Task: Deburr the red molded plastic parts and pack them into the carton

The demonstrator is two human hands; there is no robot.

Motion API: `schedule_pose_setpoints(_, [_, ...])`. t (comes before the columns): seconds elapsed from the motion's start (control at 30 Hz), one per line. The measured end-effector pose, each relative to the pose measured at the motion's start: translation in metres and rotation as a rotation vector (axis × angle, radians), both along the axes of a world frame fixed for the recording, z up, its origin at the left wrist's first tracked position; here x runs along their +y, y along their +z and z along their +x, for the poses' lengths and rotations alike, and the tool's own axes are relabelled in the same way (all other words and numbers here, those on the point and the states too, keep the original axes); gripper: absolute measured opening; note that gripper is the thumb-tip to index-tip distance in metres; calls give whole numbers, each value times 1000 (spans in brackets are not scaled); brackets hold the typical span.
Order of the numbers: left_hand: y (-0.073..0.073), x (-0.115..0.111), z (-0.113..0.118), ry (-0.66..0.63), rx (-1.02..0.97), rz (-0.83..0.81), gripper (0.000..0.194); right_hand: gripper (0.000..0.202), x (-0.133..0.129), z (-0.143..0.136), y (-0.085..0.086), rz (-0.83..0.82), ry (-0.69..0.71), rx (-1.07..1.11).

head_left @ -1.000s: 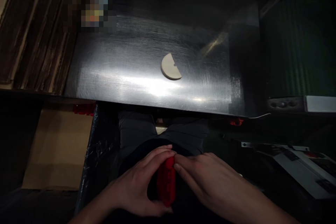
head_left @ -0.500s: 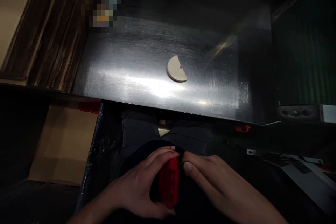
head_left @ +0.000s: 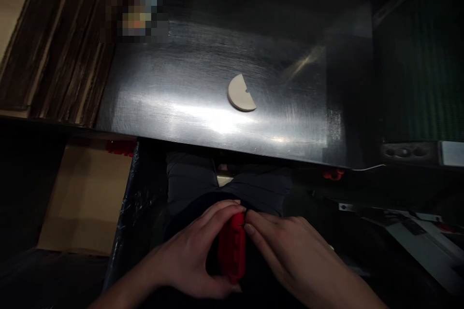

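A red plastic part (head_left: 232, 251) with a notched side stands on end over my lap, below the table edge. My left hand (head_left: 194, 251) grips it between the fingertips at its top and the thumb at its bottom. Thumb and forefinger of my right hand (head_left: 279, 239) are pinched together right beside the part's upper end. A thin dark sliver shows at that pinch, too small to name. On the metal table lies a pale half-round piece (head_left: 239, 94) with a small notch in its straight side.
The shiny metal table (head_left: 174, 77) spans the view ahead. Stacked cardboard (head_left: 54, 48) stands at its left end. Below left is a cardboard box (head_left: 87, 198) with red parts (head_left: 121, 147) at its far edge. Dark green ribbed material (head_left: 420, 67) lies right, and an orange-red object (head_left: 332, 174) hangs under the table edge.
My right hand has moved slightly left, closer against the upper end of the red part. The left hand keeps its grip. The whole view has shifted a little.
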State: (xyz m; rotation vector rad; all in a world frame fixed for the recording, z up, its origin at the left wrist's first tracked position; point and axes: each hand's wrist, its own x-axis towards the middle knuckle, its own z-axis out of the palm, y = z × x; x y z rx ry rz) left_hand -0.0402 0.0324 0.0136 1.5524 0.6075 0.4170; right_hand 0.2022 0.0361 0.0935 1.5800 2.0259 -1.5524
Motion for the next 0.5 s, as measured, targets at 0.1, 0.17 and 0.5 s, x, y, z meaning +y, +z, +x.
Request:
schedule_pose_setpoints(0.1, [-1,-1,0,5,-12,-5,128,33,-1,-1,-1,7,9,-8])
schedule_pose_setpoints(0.17, [-2,-2,-1,-1,-13,-7,129,35,-2,0,-1,5,11,-9])
schedule_pose_setpoints(0.5, [-3,-3,-4,-26,13,-17,133,41,7,2,2,-115,-14,22])
